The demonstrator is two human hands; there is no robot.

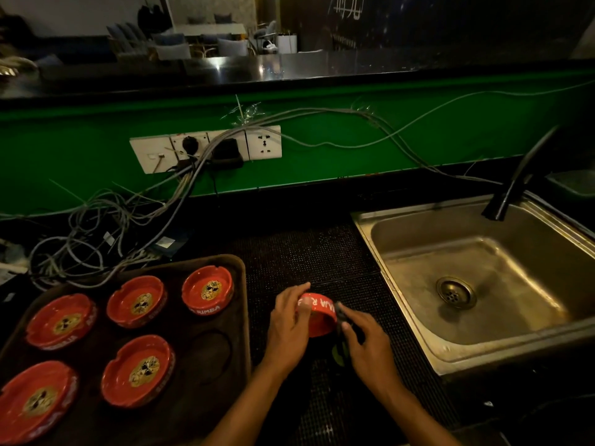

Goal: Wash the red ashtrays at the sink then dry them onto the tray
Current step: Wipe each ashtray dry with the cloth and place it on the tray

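My left hand grips a red ashtray with white lettering, tilted on its side over the black mesh mat. My right hand presses a dark cloth against the ashtray's right rim. To the left lies a dark brown tray carrying several red ashtrays with a gold skull emblem, all upright. The steel sink is to the right, with its basin empty and a black faucet at its back.
A tangle of grey cables lies behind the tray, running up to a white socket strip on the green wall. One bare spot shows on the tray at its front right. A bar counter runs above the wall.
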